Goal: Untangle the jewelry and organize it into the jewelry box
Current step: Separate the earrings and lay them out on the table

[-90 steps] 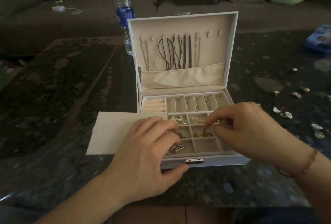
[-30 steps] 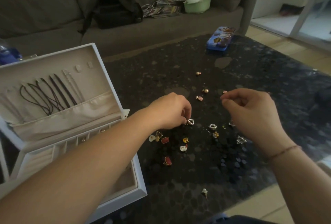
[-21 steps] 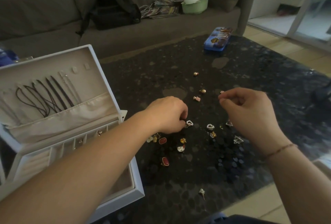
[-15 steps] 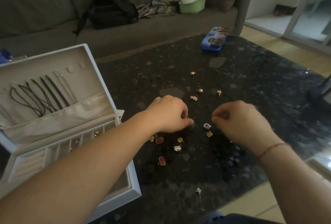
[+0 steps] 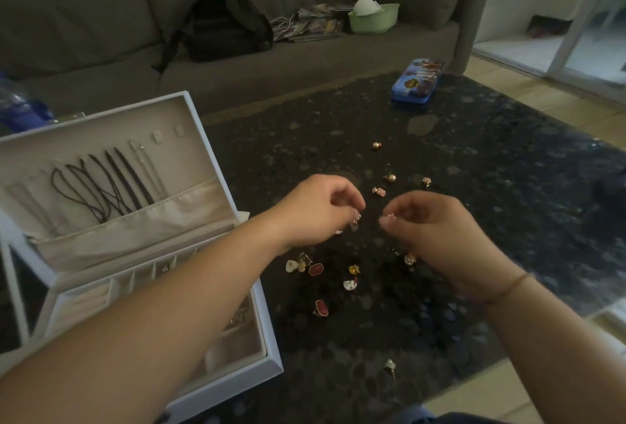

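Note:
The white jewelry box (image 5: 273,356) stands open at the left, with dark cords (image 5: 101,186) hanging in its lid. Loose earrings lie on the dark table (image 5: 508,186), among them a red earring (image 5: 315,269), a white earring (image 5: 350,284) and a gold ball earring (image 5: 391,178). My left hand (image 5: 318,210) hovers above them and pinches a small pale earring (image 5: 354,223). My right hand (image 5: 437,234) is close beside it, pinching a small pearl earring (image 5: 389,217) at its fingertips. My left forearm hides part of the box's compartments.
A blue tin (image 5: 416,81) lies at the table's far side. Behind the table is a grey sofa with a black backpack (image 5: 223,27), magazines and a green bowl (image 5: 374,19). A water bottle (image 5: 20,105) stands behind the box. The table's front edge runs near a lone stud (image 5: 390,365).
Both hands have lifted off the table, each with a small earring, and come closer together. The pearl piece that lay between them is off the table.

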Demonstrator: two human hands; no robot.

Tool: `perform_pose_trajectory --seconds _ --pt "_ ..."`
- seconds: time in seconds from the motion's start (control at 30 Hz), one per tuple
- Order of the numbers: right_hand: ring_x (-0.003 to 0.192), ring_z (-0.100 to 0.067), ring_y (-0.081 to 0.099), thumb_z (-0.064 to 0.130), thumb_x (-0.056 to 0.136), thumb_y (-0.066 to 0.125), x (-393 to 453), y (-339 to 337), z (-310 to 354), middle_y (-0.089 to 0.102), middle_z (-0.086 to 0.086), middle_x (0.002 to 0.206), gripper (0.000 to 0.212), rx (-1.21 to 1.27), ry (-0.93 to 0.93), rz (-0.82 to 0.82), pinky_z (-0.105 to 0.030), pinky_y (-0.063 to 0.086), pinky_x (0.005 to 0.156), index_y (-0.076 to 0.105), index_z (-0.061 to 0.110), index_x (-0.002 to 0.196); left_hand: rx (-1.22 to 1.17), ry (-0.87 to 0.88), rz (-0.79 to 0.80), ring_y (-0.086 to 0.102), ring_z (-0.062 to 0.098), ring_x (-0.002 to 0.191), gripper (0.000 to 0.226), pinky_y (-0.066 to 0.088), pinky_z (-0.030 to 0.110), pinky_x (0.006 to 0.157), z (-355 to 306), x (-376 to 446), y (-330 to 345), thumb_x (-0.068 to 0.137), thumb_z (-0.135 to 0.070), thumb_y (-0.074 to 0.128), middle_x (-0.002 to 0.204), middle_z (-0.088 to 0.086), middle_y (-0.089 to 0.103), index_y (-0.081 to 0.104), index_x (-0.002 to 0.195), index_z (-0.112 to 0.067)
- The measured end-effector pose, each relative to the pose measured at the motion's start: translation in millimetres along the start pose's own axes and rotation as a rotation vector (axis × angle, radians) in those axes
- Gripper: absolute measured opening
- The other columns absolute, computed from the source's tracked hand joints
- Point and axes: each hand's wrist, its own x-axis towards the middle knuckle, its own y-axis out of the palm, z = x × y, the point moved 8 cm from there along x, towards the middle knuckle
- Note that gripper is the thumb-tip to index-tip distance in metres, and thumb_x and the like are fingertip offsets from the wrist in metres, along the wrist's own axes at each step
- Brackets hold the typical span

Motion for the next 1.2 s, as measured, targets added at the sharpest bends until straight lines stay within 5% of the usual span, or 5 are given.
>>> perform_pose_trajectory --seconds 0.07,0.13,0.5,0.97,1.2 --pt "0.058 -0.012 0.054 0.007 0.078 0.069 -8.9 14.0 3.5 0.059 -0.001 0.069 0.009 0.552 0.098 0.163 -0.021 0.044 0.049 0.062 0.010 0.084 -0.265 -0.066 -0.011 0.070 0.010 0.083 0.017 0.055 0.027 0.076 5.1 -11.8 -7.7 0.097 -0.010 0.057 0.092 -0.001 0.070 0.070 0.096 -0.020" --pt "0.059 -0.011 0.055 0.008 0.076 0.063 -17.5 24.7 10.6 0.059 -0.004 0.071 0.009 0.715 0.142 0.291 -0.018 0.047 0.048 0.060 0.007 0.084 -0.482 -0.107 0.028 0.070 0.015 0.083 0.018 0.056 0.028 0.075 8.4 -25.2 -8.3 0.098 -0.006 0.053 0.090 0.003 0.069 0.070 0.096 -0.014" --pt "0.062 -0.015 0.060 0.009 0.078 0.063 -27.2 47.8 19.5 0.062 -0.006 0.075 0.015 0.629 0.109 0.431 -0.024 0.052 0.050 0.067 0.010 0.092 -0.500 -0.076 0.086 0.069 0.017 0.077 0.014 0.055 0.034 0.072 5.6 -55.2 -4.0 0.096 -0.003 0.059 0.092 0.010 0.070 0.069 0.105 -0.007" --pt "0.077 -0.033 0.070 0.016 0.071 0.070 -34.8 93.8 61.6 0.070 -0.013 0.077 0.020 0.565 -0.093 0.259 -0.051 0.055 0.086 0.065 0.008 0.088 -0.772 -0.116 -0.024 0.071 0.016 0.070 0.031 0.055 0.019 0.058 30.0 -97.9 -50.4 0.069 -0.009 0.075 0.081 0.008 0.074 0.064 0.099 -0.008" --pt "0.072 -0.025 0.067 0.014 0.089 0.064 -51.9 129.6 78.8 0.072 -0.013 0.081 0.007 0.338 -0.179 0.342 -0.032 0.057 0.066 0.070 0.010 0.087 -0.560 -0.116 -0.085 0.072 0.017 0.075 0.017 0.056 0.026 0.065 53.9 -133.9 -72.1 0.082 -0.004 0.074 0.082 0.008 0.075 0.068 0.097 -0.009"
